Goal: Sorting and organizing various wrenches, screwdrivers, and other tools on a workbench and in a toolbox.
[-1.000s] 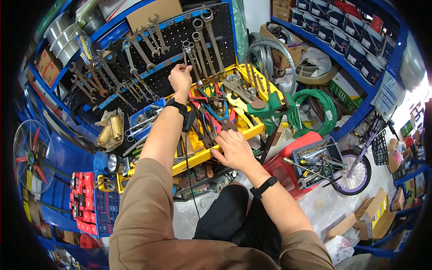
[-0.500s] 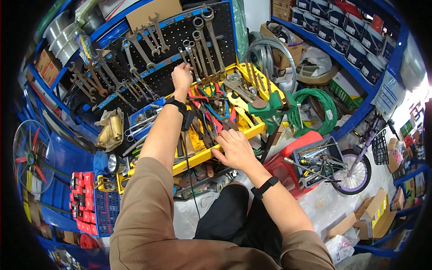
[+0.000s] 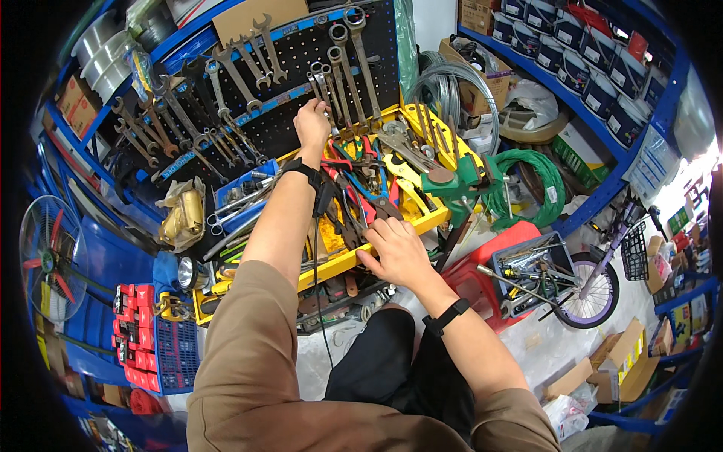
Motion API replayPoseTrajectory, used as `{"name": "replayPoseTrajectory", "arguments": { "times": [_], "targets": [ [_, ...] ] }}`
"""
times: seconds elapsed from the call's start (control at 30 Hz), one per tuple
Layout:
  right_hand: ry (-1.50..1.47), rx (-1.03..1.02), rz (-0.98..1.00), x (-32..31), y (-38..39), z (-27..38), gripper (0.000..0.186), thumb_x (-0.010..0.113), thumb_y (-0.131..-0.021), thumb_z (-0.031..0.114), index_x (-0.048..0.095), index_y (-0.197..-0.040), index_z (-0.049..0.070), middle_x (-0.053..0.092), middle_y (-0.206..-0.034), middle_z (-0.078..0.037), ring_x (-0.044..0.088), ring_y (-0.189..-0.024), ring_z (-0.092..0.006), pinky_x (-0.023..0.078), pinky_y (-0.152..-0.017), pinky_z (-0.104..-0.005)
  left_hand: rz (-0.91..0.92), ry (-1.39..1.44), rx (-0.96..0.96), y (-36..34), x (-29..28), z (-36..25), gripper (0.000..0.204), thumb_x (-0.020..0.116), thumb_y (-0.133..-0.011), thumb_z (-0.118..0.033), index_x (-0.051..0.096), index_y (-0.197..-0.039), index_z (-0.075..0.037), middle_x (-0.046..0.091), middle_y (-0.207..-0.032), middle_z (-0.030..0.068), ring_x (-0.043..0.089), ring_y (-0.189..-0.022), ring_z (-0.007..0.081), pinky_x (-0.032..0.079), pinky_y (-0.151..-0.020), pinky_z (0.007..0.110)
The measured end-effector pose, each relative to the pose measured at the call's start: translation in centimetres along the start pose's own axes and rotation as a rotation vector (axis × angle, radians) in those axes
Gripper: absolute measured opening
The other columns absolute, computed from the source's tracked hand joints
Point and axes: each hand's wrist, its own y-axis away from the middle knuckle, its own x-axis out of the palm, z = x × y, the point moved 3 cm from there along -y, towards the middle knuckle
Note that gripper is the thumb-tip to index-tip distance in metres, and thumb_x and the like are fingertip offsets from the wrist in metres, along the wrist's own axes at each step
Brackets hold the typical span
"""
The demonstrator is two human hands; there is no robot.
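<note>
My left hand [image 3: 312,124] reaches up to the black pegboard [image 3: 301,60], its fingers closed round the shaft of a small wrench [image 3: 317,72] that hangs in a row with larger wrenches [image 3: 337,56]. Part of that wrench is hidden by the hand. Below is a yellow metal tray [image 3: 339,264] crowded with pliers [image 3: 380,197] that have red, blue and yellow handles. My right hand [image 3: 398,250] rests on the tray's front rim with fingers spread and nothing in them. An adjustable wrench [image 3: 407,145] lies toward the tray's back right.
A green vise [image 3: 452,181] stands at the tray's right end. Beyond it hang coils of green hose [image 3: 531,177]. A red stool [image 3: 471,282] carries a grey bin [image 3: 520,260] of tools. At far left is a fan [image 3: 53,256], with red boxes [image 3: 135,328] below.
My left hand has shifted slightly right along the pegboard and closed on the small wrench. My right hand stays on the tray rim.
</note>
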Motion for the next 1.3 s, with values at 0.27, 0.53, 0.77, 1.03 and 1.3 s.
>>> {"name": "replayPoseTrajectory", "arguments": {
  "times": [0.27, 0.53, 0.77, 1.03, 1.3],
  "targets": [
    [0.011, -0.005, -0.002, 0.0, -0.2, 0.1, 0.032, 0.070, -0.087, 0.035, 0.065, -0.105, 0.009, 0.058, -0.102, -0.007, 0.056, -0.096, -0.0258, 0.043, -0.084, -0.0389, -0.071, -0.178, -0.060, 0.1, -1.1, -0.8, 0.029, 0.064, -0.096, -0.027, 0.073, -0.109, -0.003, 0.072, -0.102, 0.0233, 0.066, -0.104, 0.0420, 0.051, -0.090, 0.048],
    [-0.007, -0.021, -0.040, -0.4, -0.2, 0.7, 0.032, 0.068, -0.088, 0.037, 0.065, -0.102, 0.008, 0.058, -0.102, -0.007, 0.056, -0.099, -0.0265, 0.044, -0.087, -0.0387, 0.010, -0.226, -0.067, -1.4, -0.8, 1.3, 0.039, 0.076, -0.085, -0.033, 0.074, -0.108, -0.001, 0.074, -0.101, 0.0231, 0.069, -0.099, 0.0426, 0.052, -0.094, 0.046],
    [-0.065, -0.021, -0.174, 0.6, 0.7, -0.9, 0.036, 0.070, -0.084, 0.040, 0.067, -0.098, 0.007, 0.063, -0.101, -0.008, 0.059, -0.102, -0.0256, 0.045, -0.088, -0.0391, 0.014, -0.181, 0.327, 7.6, -2.6, -9.5, 0.048, 0.077, -0.088, -0.031, 0.064, -0.117, 0.004, 0.059, -0.123, 0.0275, 0.058, -0.113, 0.0414, 0.047, -0.097, 0.046],
    [-0.518, 0.094, -0.019, -5.6, 4.0, -4.0, 0.029, 0.066, -0.086, 0.020, 0.067, -0.107, 0.000, 0.066, -0.104, -0.022, 0.064, -0.101, -0.0394, 0.053, -0.088, -0.0450, 0.489, -0.037, 0.524, 22.8, -5.8, -16.2, 0.048, 0.064, -0.098, -0.036, 0.057, -0.126, 0.002, 0.039, -0.150, 0.0280, 0.040, -0.136, 0.0462, 0.032, -0.114, 0.051],
    [0.267, 0.941, -0.017, -17.0, 18.7, -16.5, 0.028, 0.062, -0.087, 0.025, 0.068, -0.105, 0.005, 0.071, -0.103, -0.020, 0.069, -0.097, -0.0378, 0.057, -0.081, -0.0455, 0.393, -0.193, 0.537, 24.5, -4.8, -12.9, 0.056, 0.057, -0.101, -0.046, 0.054, -0.131, 0.001, 0.043, -0.150, 0.0245, 0.039, -0.138, 0.0437, 0.033, -0.114, 0.051]
  ]
}}
